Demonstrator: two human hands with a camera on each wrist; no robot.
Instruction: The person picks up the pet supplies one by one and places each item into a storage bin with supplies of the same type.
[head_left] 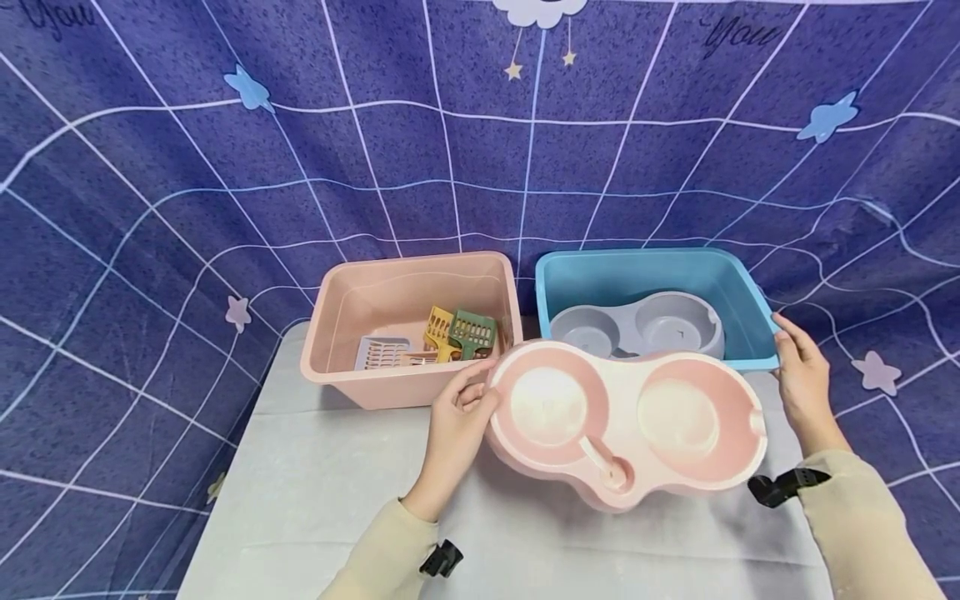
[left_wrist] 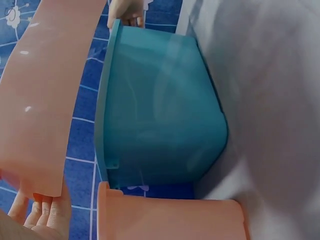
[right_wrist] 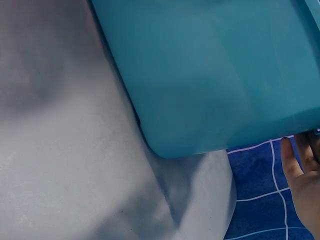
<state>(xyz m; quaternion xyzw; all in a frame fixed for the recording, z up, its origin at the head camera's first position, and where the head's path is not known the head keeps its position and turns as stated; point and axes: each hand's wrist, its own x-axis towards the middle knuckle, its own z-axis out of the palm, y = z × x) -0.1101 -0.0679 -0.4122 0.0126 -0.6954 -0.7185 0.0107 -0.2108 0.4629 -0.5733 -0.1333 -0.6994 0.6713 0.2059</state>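
Observation:
My left hand [head_left: 461, 412] grips the left rim of a pink double pet bowl [head_left: 621, 408], fingers and thumb curled round its edge. The bowl is held up above the table, tilted so both round hollows and a small spout-like channel face the head view. Its far edge overlaps the front of a blue bin [head_left: 757, 321]. My right hand [head_left: 806, 383] is at the bin's right rim, fingertips on the edge. Inside the blue bin lies a grey double pet bowl [head_left: 678, 325]. In the left wrist view the pink bowl's side [left_wrist: 42, 95] rises above my left fingers.
A pink bin [head_left: 420, 392] stands left of the blue one. In it lie a yellow slotted litter scoop [head_left: 437, 327], a green one [head_left: 472, 333] and a pale grey one [head_left: 382, 354]. A white cloth covers the table [head_left: 315, 500]; a blue patterned curtain [head_left: 480, 150] hangs behind.

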